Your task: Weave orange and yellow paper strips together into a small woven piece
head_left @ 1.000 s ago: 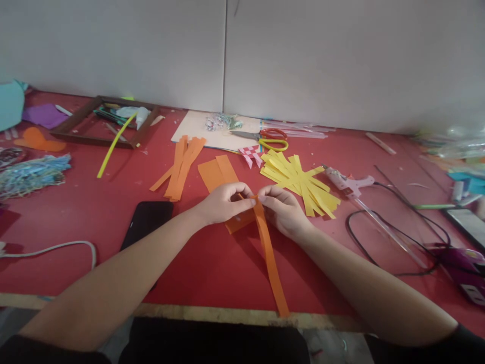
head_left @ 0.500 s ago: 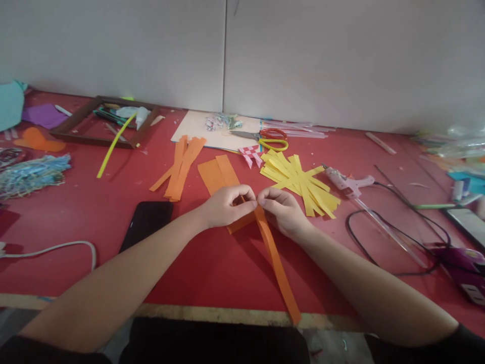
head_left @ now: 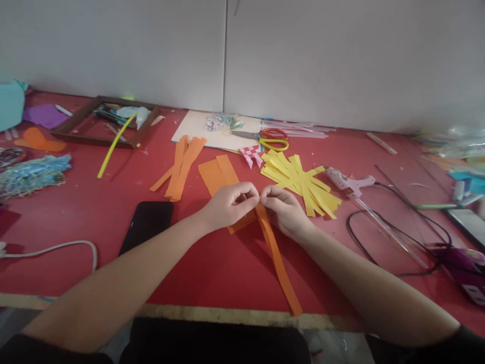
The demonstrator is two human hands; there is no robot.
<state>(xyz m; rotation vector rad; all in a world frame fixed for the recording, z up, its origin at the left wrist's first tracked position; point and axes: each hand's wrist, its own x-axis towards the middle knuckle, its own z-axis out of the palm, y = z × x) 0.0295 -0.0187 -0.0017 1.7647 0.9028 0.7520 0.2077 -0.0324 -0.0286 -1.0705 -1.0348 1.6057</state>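
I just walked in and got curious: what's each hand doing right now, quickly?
Left hand: closed, thumb and fingers pinching the top end of an orange strip.
Right hand: closed, pinching the same end.

Cannot see pinched end of orange strip (head_left: 278, 255), covered by fingertips of left hand (head_left: 229, 205) and right hand (head_left: 285, 210) | cannot see lower part of black phone (head_left: 148, 222), blocked by left forearm (head_left: 125, 283) | cannot see all of teal sheet (head_left: 11, 106), cut at left edge, or purple device (head_left: 464, 265), cut at right | cannot tell contents of blurred plastic heap (head_left: 458, 144)
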